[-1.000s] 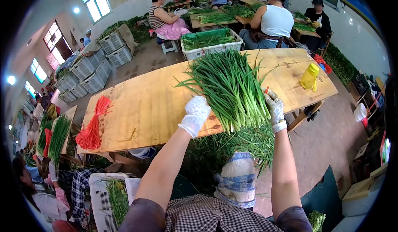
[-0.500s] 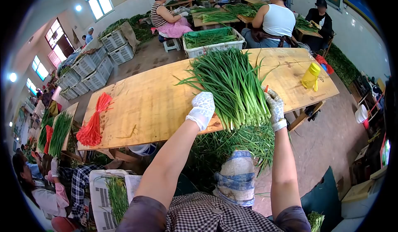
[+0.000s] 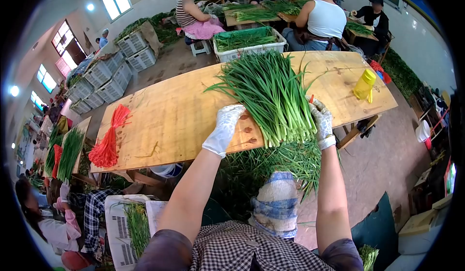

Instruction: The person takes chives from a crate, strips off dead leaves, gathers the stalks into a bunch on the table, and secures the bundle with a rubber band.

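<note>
A loose heap of garlic chives [image 3: 269,94] lies on the wooden table in front of me, pale stem ends toward me and leaf tips away. My left hand [image 3: 226,127], in a white patterned glove, rests at the heap's left edge, its fingers stretched toward the leaves and fingertips partly hidden. At the right edge, my gloved right hand [image 3: 321,120] touches the stems with bent fingers. A small orange-red tip [image 3: 312,98] sticks out by its fingers; what it belongs to is hidden.
Red ties [image 3: 110,142] lie on the table [image 3: 179,111] at left, a yellow bottle [image 3: 364,85] at right. Behind stands a white crate [image 3: 249,53] of greens. Loose leaves [image 3: 295,162] spread below the near edge. Several people work at other tables; stacked crates [image 3: 109,74] stand left.
My left hand has shifted left and its fingers have straightened along the heap's edge. The right hand stays against the stems. The view has tilted slightly.
</note>
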A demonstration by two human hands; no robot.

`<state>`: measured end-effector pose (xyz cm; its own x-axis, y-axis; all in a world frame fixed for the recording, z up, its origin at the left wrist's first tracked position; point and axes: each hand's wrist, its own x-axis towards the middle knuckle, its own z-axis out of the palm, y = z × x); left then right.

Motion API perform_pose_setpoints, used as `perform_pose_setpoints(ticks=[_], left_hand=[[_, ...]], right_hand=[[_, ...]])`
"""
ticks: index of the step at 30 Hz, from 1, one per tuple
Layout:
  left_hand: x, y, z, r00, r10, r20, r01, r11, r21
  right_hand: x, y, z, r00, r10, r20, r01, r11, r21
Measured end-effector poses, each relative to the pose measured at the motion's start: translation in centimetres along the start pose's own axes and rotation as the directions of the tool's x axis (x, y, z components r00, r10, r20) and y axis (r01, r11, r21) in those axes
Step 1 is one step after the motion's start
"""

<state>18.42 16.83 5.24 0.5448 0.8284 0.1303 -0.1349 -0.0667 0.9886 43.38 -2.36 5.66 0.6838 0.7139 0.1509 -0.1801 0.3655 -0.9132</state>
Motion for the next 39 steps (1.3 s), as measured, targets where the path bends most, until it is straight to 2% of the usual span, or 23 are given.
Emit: perform_pose_setpoints(ticks=[2, 3, 5, 8, 10, 12, 13, 14, 16, 17, 18, 20, 21, 22, 24, 28, 30, 31, 32, 34, 36, 37, 39], left_hand=[[-0.1, 0.4, 0.0, 0.973, -0.232, -0.004, 0.229, 0.964, -0.133], [-0.4, 0.5, 0.2, 0.973, -0.232, -0.002, 0.23, 0.964, -0.135], [-1.3, 0.9, 1.0, 0.911, -0.409, 0.052, 0.385, 0.797, -0.465], [-1.1, 0.9, 1.9, 0.956, -0.287, -0.065, 0.205, 0.809, -0.551], [-0.5, 2.5, 3.9, 0.968, -0.235, -0.085, 0.148, 0.815, -0.561], [-0.5, 6.7, 6.5, 0.984, -0.045, -0.175, -0.007, 0.96, -0.281], [0.6, 6.6, 6.9, 0.983, 0.11, -0.148, -0.124, 0.988, -0.089], [0.6, 8.3, 7.5, 0.982, 0.143, -0.124, -0.136, 0.989, 0.059], [1.9, 8.8, 8.5, 0.974, 0.225, -0.035, -0.207, 0.938, 0.278], [1.6, 9.0, 9.3, 0.963, 0.267, 0.018, -0.244, 0.847, 0.472], [1.5, 8.7, 9.1, 0.964, 0.266, 0.025, -0.245, 0.846, 0.473], [1.2, 7.6, 8.6, 0.951, 0.259, 0.17, -0.298, 0.615, 0.73], [1.1, 7.0, 8.0, 0.935, 0.283, 0.211, -0.344, 0.591, 0.729], [1.0, 7.3, 7.7, 0.945, 0.233, 0.23, -0.325, 0.579, 0.748], [1.1, 6.5, 7.9, 0.919, 0.306, 0.25, -0.376, 0.486, 0.788], [0.4, 6.3, 8.8, 0.918, 0.313, 0.245, -0.36, 0.391, 0.847], [0.0, 6.2, 7.7, 0.789, 0.535, 0.303, -0.604, 0.582, 0.544], [0.3, 5.6, 7.4, 0.879, 0.422, 0.22, -0.471, 0.838, 0.273], [0.8, 5.3, 6.9, 0.952, 0.207, 0.225, -0.215, 0.976, 0.011], [0.1, 4.7, 6.9, 0.912, 0.322, 0.253, -0.338, 0.941, 0.022], [-1.1, 6.5, 7.1, 0.761, 0.509, 0.403, -0.637, 0.706, 0.311], [-1.6, 7.5, 7.2, 0.75, 0.491, 0.444, -0.661, 0.595, 0.458], [-0.4, 7.2, 7.0, 0.7, 0.533, 0.476, -0.713, 0.566, 0.414]], right_hand=[[-0.2, -0.2, 0.3, 0.999, -0.04, 0.01, 0.04, 0.999, -0.032], [-0.2, 0.0, 0.2, 0.999, -0.041, 0.008, 0.041, 0.999, -0.034], [0.0, 0.5, 0.1, 0.997, -0.071, -0.044, 0.066, 0.993, -0.101], [1.0, 0.9, 0.0, 0.997, 0.014, -0.079, -0.012, 1.0, 0.027], [0.8, -0.9, 2.0, 0.995, -0.096, -0.036, 0.09, 0.984, -0.151], [1.4, -1.3, 4.1, 0.997, -0.076, -0.021, 0.074, 0.994, -0.076], [1.3, -2.1, 5.1, 0.997, -0.079, 0.006, 0.079, 0.974, -0.213], [1.1, -1.9, 6.0, 0.987, -0.141, 0.072, 0.154, 0.96, -0.234], [0.0, -2.1, 8.1, 0.926, -0.338, 0.168, 0.374, 0.761, -0.53], [0.1, -0.3, 8.8, 0.886, -0.421, 0.196, 0.46, 0.741, -0.489], [-0.3, 0.8, 8.6, 0.877, -0.41, 0.249, 0.461, 0.579, -0.673], [-0.7, 0.9, 8.6, 0.958, -0.256, 0.13, 0.287, 0.871, -0.399], [-1.0, 0.2, 7.8, 0.999, 0.004, -0.049, -0.015, 0.973, -0.228], [-0.9, 0.2, 7.3, 0.992, 0.016, -0.125, -0.011, 0.999, 0.042], [-1.0, 0.8, 7.9, 0.984, -0.158, -0.084, 0.144, 0.978, -0.15], [-1.7, 0.4, 10.8, 0.99, -0.141, 0.03, 0.143, 0.982, -0.121], [-1.6, 0.5, 10.7, 0.993, -0.116, 0.012, 0.117, 0.987, -0.115], [-1.4, 0.9, 10.8, 0.991, -0.136, 0.018, 0.137, 0.987, -0.085], [-1.5, 1.0, 10.5, 0.99, -0.139, 0.018, 0.14, 0.984, -0.11], [-1.5, 1.4, 10.5, 0.98, -0.196, 0.039, 0.2, 0.96, -0.198], [-2.0, 1.0, 10.8, 0.966, -0.252, 0.053, 0.254, 0.896, -0.364], [-2.0, 1.0, 10.9, 0.954, -0.294, 0.054, 0.285, 0.839, -0.463], [-1.6, 2.7, 10.4, 0.948, -0.316, 0.019, 0.294, 0.855, -0.427]])
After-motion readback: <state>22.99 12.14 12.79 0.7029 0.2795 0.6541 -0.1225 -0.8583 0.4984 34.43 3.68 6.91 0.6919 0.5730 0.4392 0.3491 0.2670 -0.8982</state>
